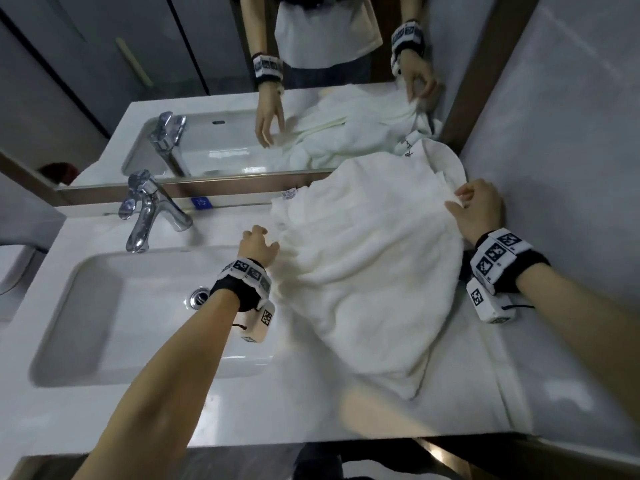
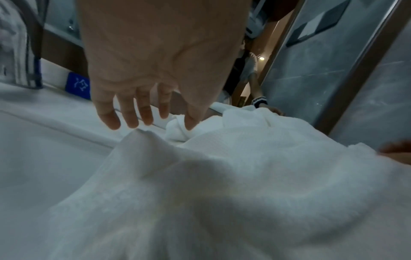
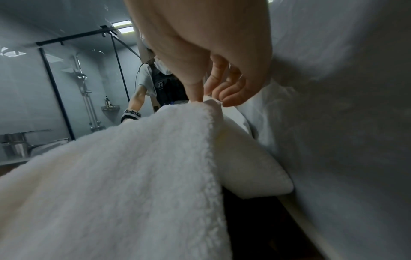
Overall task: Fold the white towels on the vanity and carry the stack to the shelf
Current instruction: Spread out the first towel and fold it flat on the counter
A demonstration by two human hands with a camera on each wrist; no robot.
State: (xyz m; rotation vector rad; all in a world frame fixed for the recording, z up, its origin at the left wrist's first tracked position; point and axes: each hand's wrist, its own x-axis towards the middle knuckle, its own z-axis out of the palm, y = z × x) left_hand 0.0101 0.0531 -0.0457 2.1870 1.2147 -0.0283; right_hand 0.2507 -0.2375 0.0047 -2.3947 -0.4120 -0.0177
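A large white towel [image 1: 363,265] lies rumpled on the vanity top [image 1: 346,420], to the right of the sink, its far end bunched against the mirror. My right hand [image 1: 476,206] pinches the towel's far right edge [image 3: 209,105] between thumb and fingers, close to the side wall. My left hand [image 1: 258,244] hovers at the towel's left edge with its fingers [image 2: 131,112] spread and relaxed, just above a raised fold [image 2: 142,137], holding nothing. Another towel layer [image 3: 251,168] shows under the pinched edge.
The white sink basin [image 1: 86,323] with its drain [image 1: 199,296] lies left of the towel. A chrome faucet [image 1: 145,209] stands behind the basin. The mirror [image 1: 207,81] runs along the back, and a grey wall [image 1: 571,168] closes the right side.
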